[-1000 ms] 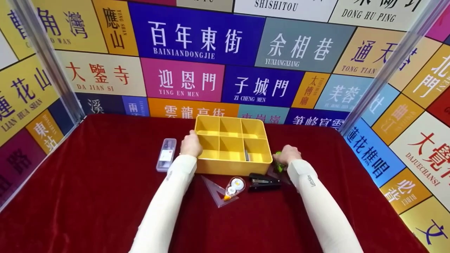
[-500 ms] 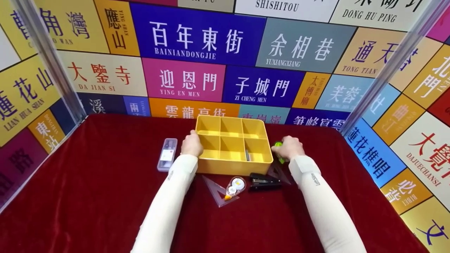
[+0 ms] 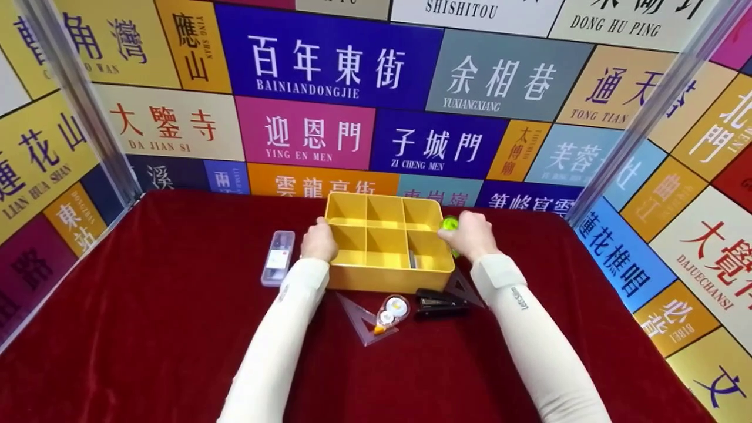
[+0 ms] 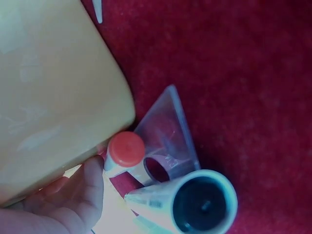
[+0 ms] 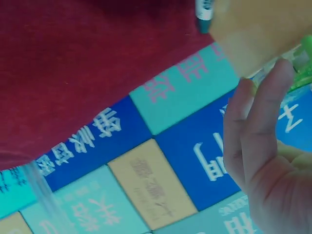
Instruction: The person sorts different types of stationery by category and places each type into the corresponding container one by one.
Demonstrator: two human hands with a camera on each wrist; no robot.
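Note:
My left hand grips the left side of a yellow six-compartment box. In the left wrist view its fingers bend against the box wall. My right hand holds a small bright-green and clear item, likely a correction tape, raised beside the box's right rim; the hand hides part of it. In the right wrist view, green plastic shows beyond the fingertips. A thin grey item stands in the box's front right compartment.
Before the box lie a clear set square, a white-wheeled correction tape, a black stapler and another set square. A clear case lies left. The left wrist view shows a red-capped tube and a white cylinder.
My right hand has lifted the green item and moved away from me and slightly left, up along the box's right side. The left hand stays on the box.

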